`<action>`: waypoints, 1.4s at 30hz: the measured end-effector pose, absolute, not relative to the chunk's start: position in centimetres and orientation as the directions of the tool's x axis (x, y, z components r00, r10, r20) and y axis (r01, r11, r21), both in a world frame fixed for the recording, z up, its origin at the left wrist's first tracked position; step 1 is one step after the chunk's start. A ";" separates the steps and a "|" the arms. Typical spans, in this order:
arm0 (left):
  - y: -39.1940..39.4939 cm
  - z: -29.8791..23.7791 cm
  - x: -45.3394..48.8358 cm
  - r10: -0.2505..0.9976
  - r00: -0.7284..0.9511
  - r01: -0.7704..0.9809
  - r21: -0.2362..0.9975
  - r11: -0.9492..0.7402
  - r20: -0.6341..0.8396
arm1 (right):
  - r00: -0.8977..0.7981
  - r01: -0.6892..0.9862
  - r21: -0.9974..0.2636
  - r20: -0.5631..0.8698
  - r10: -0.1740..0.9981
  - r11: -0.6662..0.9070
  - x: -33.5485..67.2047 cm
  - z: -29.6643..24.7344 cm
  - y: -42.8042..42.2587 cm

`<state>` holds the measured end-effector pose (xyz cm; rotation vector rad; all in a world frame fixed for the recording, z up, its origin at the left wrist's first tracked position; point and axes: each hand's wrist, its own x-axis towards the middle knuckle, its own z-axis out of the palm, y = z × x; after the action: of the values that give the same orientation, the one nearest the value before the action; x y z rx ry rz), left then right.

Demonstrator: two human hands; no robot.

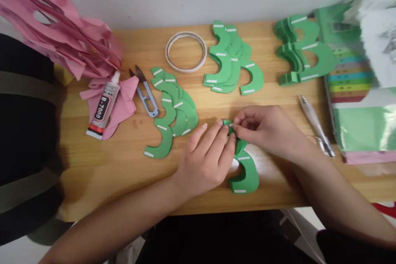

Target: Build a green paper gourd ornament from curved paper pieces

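Observation:
My left hand [208, 154] lies flat with outstretched fingers, its fingertips pressing on the upper part of a green paper cutout [249, 171]. This curved piece belongs to a stack near the table's front edge and carries short white tape strips. My right hand [266, 128] is closed in a pinch at the top of the same cutout, beside a white strip. What sits between thumb and forefinger is too small to make out. Left of my hands, more green cutouts [179, 107] overlap in a fan, and another fanned group [230, 60] lies behind them, both with white strips.
A tape roll [186, 52], blue thread snips [145, 93] and a B-7000 glue tube [104, 107] on pink paper [128, 97] lie leftward. Pink cutouts [68, 29] stand at back left. Rightward are stacked green cutouts [318, 62], a pen [315, 121] and packaged paper [359, 128].

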<state>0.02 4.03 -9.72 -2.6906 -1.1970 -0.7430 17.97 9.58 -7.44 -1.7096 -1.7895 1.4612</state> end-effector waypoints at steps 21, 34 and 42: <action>3.8 -10.1 0.0 0.626 0.609 0.671 0.105 -0.734 0.487 | -0.281 0.595 -0.777 -0.442 0.852 -0.207 18.1 -7.7 9.5; 4.0 -10.4 0.0 0.629 0.611 0.646 0.155 -0.747 0.481 | -0.298 0.556 -0.805 -0.426 0.854 -0.208 18.1 -7.3 9.5; 4.1 -10.2 0.1 0.613 0.604 0.642 0.145 -0.753 0.508 | -0.248 0.555 -0.810 -0.380 0.891 -0.191 17.9 -8.0 9.5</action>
<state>0.12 4.07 -10.16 -2.7668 -1.0833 -0.8458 17.91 9.50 -7.99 -1.6762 -1.7428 1.4155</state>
